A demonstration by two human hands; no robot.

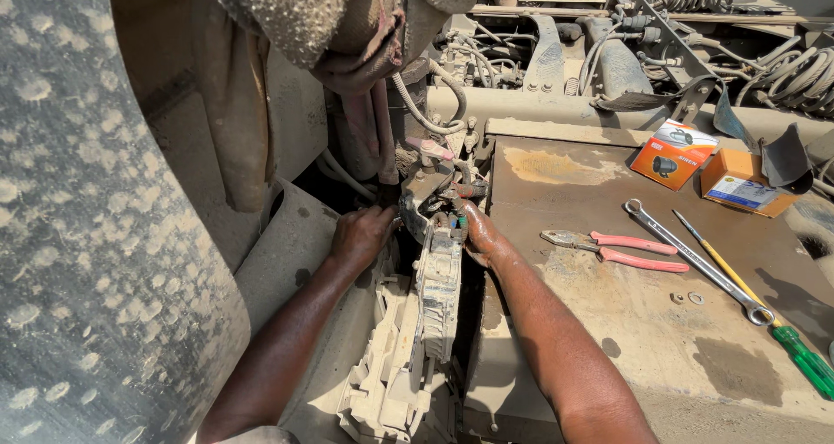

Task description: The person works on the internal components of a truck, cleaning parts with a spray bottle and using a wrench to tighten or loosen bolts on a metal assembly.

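Head view looks down on two bare forearms working at a dusty vehicle chassis beside a large tyre (95, 235) that fills the left of the frame. The left hand (360, 234) is curled against the side of a grimy metal bracket (426, 202) at centre frame; its fingers look wrapped on the part, though the far side is hidden. The right hand (478, 235) presses in from the other side, fingertips tucked among small fittings, and whether that grip is pinched on something I cannot tell. Below the bracket hangs a pale plastic housing (426, 322), its long axis running from centre frame down toward the lower edge, top end pointing up at the hoses (426, 105). Doing this well seems to call for steadying the bracket with the left while the right works the small fitting without slipping. On the flat rusty metal cover (625, 322) to the right lie red-handled pliers (617, 248), a long spanner (695, 261), a yellow-and-green screwdriver (756, 305) and two orange boxes (673, 153).
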